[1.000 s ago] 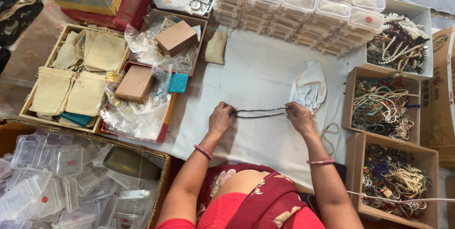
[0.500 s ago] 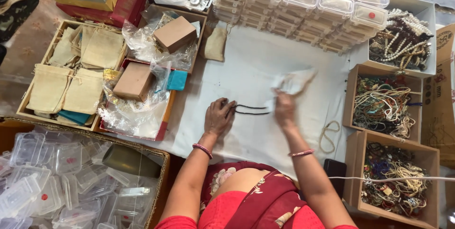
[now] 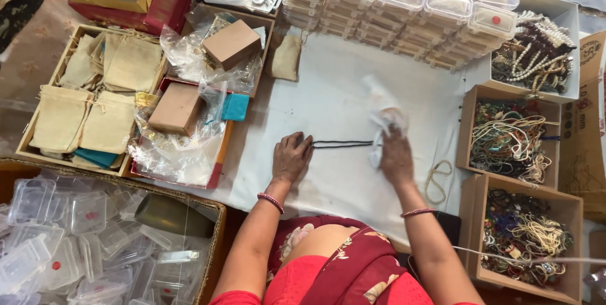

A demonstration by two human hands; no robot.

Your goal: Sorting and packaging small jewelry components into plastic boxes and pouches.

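Both forearms reach forward from the body over the white cloth (image 3: 341,90) that covers the worktop, wrists low and palms turned down. The left hand (image 3: 290,156) lies flat-knuckled on the cloth, its fingers curled so that the grip pinches or presses one end of a thin dark beaded strand (image 3: 344,144); which of the two cannot be told. The strand runs straight across the cloth between the two hands. The right hand (image 3: 396,156) is bent at the wrist with fingers pointing away from the body, its grip closed on a crumpled clear plastic pouch (image 3: 385,115) at the strand's other end; the hand and pouch are motion-blurred, so whether the fingers also hold the strand is unclear. A bangle sits on each wrist. To the right stand cardboard boxes of tangled beaded necklaces (image 3: 508,144), stacked clear plastic cases (image 3: 404,2) line the far edge, and beige cloth pouches (image 3: 107,90) fill a tray on the left.
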